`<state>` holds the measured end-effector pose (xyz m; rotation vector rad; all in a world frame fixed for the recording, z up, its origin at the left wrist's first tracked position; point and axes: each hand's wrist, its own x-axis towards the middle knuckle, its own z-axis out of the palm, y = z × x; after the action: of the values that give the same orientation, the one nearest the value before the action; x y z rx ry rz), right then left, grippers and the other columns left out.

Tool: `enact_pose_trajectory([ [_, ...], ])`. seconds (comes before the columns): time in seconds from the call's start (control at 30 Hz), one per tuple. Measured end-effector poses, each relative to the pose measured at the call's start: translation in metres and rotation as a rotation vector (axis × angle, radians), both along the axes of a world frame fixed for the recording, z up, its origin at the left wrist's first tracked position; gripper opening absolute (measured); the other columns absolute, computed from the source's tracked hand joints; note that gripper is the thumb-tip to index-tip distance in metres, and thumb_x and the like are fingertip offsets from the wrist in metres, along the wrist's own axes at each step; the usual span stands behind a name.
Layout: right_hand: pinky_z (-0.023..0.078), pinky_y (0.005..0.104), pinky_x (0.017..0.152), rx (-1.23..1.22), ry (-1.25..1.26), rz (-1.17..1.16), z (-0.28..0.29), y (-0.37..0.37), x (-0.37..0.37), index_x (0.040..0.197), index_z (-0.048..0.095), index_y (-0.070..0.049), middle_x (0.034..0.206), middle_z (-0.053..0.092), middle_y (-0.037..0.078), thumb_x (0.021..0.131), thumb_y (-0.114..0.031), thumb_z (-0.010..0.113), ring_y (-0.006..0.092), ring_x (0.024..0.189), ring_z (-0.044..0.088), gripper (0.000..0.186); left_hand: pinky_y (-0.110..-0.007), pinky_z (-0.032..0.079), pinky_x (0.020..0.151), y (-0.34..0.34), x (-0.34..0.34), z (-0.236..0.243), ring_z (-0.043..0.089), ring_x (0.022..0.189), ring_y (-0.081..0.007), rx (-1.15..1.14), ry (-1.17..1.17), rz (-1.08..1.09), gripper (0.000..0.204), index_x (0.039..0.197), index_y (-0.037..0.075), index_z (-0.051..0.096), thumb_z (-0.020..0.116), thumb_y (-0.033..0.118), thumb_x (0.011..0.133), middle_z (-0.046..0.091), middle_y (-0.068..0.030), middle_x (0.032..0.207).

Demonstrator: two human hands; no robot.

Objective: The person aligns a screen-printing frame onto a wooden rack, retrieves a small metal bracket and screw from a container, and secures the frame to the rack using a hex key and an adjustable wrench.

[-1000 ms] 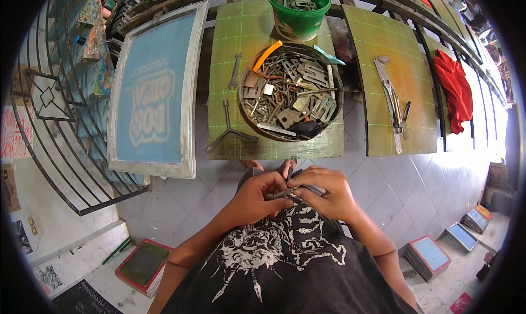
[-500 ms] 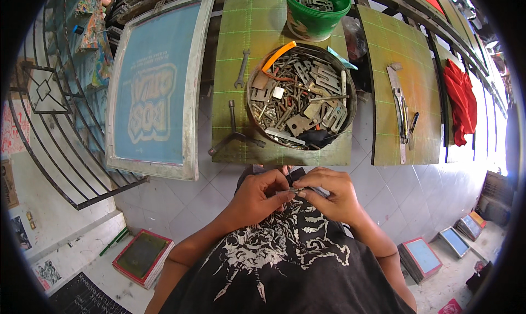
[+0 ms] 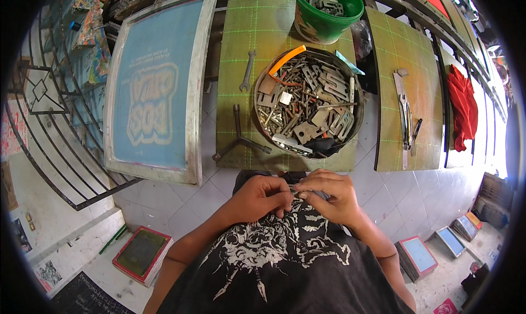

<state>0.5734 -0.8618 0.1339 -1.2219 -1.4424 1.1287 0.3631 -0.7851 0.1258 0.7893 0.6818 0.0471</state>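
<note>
My left hand (image 3: 266, 196) and my right hand (image 3: 323, 196) meet low in front of my dark printed shirt (image 3: 263, 264), fingers curled round a small metallic piece (image 3: 295, 189) that is mostly hidden. Just beyond them on the middle green board (image 3: 235, 34) stands a round metal tub (image 3: 301, 111) heaped with bolts and slotted plates, an orange handle lying across its rim. An open-end wrench (image 3: 247, 70) and a dark three-way wrench (image 3: 238, 136) lie left of the tub. A green bucket (image 3: 326, 23) of metal plates stands behind it.
A blue screen frame (image 3: 153, 45) is at the left, beside a black railing (image 3: 76, 199). The right board (image 3: 411, 51) holds a long metal strip and wrenches (image 3: 404, 116). A red cloth (image 3: 460, 106) hangs farther right. Framed screens (image 3: 139, 253) are stacked on low white ledges.
The board, tub and bucket sit farther right and lower in the picture as the view has shifted. My hands stay together, their fingers slightly moved around the small piece.
</note>
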Motion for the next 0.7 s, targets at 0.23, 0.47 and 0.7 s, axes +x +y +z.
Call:
enact_pose_trajectory([
  [0.23, 0.053, 0.0350, 0.076, 0.000, -0.028, -0.019, 0.002, 0.006, -0.002, 0.103, 0.072, -0.002, 0.094, 0.071, 0.013, 0.077, 0.007, 0.068, 0.0277, 0.085, 0.067, 0.028, -0.020, 0.047, 0.057, 0.002, 0.006, 0.001, 0.057, 0.061, -0.0071, 0.198, 0.003, 0.094, 0.013, 0.091, 0.002, 0.058, 0.059, 0.012, 0.098, 0.063, -0.0029, 0.077],
  [0.47, 0.053, 0.0346, 0.076, 0.013, -0.016, -0.040, 0.001, 0.006, 0.002, 0.100, 0.072, -0.001, 0.094, 0.072, 0.013, 0.077, 0.006, 0.070, 0.0265, 0.084, 0.068, 0.024, -0.021, 0.047, 0.053, 0.015, 0.005, 0.000, 0.056, 0.059, -0.0061, -0.018, -0.054, -0.033, 0.010, 0.094, 0.002, 0.057, 0.060, 0.011, 0.097, 0.062, -0.0033, 0.076],
  [0.7, 0.053, 0.0347, 0.077, 0.049, -0.037, -0.044, 0.001, 0.004, 0.005, 0.104, 0.072, -0.003, 0.095, 0.071, 0.013, 0.078, 0.004, 0.069, 0.0271, 0.083, 0.067, 0.027, -0.021, 0.044, 0.051, 0.006, 0.008, 0.000, 0.054, 0.056, -0.0070, 0.099, 0.006, 0.003, 0.018, 0.091, 0.001, 0.060, 0.052, 0.014, 0.102, 0.062, -0.0045, 0.073],
])
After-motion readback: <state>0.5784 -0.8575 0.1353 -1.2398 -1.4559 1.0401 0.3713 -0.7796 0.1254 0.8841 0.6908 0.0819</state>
